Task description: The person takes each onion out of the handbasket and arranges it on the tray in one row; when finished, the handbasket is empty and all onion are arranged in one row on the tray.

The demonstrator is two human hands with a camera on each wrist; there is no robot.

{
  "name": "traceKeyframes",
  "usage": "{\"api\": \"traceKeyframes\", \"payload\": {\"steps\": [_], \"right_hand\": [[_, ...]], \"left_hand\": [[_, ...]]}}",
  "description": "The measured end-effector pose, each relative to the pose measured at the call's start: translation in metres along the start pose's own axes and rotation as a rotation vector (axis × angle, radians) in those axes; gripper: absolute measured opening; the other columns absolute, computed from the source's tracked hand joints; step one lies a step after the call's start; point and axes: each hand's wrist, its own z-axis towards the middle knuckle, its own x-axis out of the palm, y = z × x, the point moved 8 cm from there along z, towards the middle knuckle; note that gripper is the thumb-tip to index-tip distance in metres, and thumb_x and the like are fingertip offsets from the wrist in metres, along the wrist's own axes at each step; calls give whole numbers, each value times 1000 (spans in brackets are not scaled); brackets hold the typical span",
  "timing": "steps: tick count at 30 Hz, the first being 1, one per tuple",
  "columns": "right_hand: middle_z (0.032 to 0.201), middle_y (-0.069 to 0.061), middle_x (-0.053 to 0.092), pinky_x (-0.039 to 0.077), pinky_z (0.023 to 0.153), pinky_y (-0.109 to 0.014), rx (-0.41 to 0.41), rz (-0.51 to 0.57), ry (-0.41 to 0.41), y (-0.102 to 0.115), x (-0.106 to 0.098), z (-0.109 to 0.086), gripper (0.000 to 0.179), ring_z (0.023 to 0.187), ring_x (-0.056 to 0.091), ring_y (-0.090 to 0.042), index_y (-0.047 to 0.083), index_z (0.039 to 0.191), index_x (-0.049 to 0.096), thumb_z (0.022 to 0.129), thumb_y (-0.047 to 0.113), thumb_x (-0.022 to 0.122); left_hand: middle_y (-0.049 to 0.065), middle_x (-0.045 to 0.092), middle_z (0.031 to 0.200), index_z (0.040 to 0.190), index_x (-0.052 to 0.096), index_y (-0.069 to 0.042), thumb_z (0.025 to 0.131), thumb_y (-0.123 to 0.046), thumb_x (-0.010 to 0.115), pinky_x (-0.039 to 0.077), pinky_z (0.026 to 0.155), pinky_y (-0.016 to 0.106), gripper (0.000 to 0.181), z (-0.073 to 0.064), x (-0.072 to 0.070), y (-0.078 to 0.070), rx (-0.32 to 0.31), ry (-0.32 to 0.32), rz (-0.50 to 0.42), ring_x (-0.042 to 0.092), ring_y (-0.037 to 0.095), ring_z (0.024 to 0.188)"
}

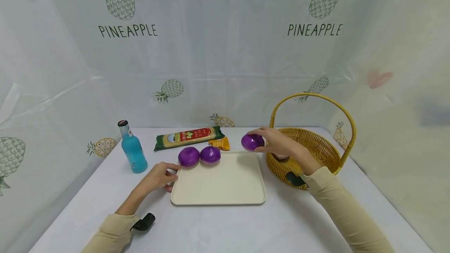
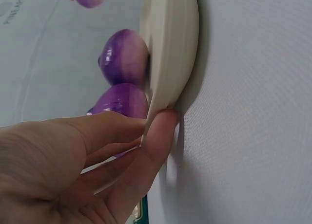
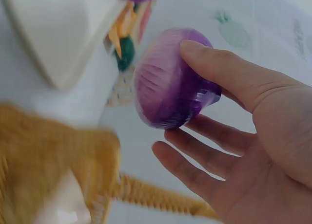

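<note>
My right hand point(image 1: 279, 142) holds a purple onion point(image 1: 252, 142) between thumb and fingers, in the air near the tray's back right corner and the basket's left rim. In the right wrist view this onion point(image 3: 170, 80) shows a paler, streaked side. At the left edge of the cream tray point(image 1: 221, 184), my left hand point(image 1: 158, 177) pinches the rim; the left wrist view shows the tray edge point(image 2: 173, 53) between its thumb and fingers. Two more purple onions, the left onion point(image 1: 188, 156) and the right onion point(image 1: 210, 155), sit side by side at the tray's back left.
A yellow wicker basket point(image 1: 316, 143) with a tall handle stands at the right, a pale item point(image 3: 63, 204) inside it. Behind the tray lie a pasta packet point(image 1: 190, 138) and a small orange packet point(image 1: 220, 143). A blue bottle point(image 1: 133, 153) stands upright at the left.
</note>
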Motion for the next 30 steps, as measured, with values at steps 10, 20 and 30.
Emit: {"api": "traceKeyframes", "payload": {"steps": [10, 20, 30], "right_hand": [[128, -14, 59, 53, 97, -43, -48, 29, 74, 21, 50, 38, 56, 116, 59, -29, 17, 138, 55, 86, 25, 76], [128, -13, 61, 50, 99, -47, -52, 42, 95, 24, 79, 52, 56, 117, 58, -29, 18, 136, 57, 85, 26, 77], [126, -16, 59, 50, 98, -50, -6, 49, 95, 23, 86, 51, 55, 116, 58, -32, 19, 136, 56, 85, 27, 76]], "left_hand": [[17, 70, 112, 127, 64, -1, 87, -2, 68, 57, 55, 27, 40, 0, -2, -5, 12, 3, 0, 62, 15, 75], [18, 70, 113, 125, 65, -1, 86, -1, 68, 58, 55, 27, 40, -1, 0, -5, 34, -2, -3, 64, 15, 77], [17, 71, 110, 127, 64, -1, 85, -1, 69, 57, 55, 28, 42, 0, 0, -2, 15, -4, -9, 65, 15, 74]]}}
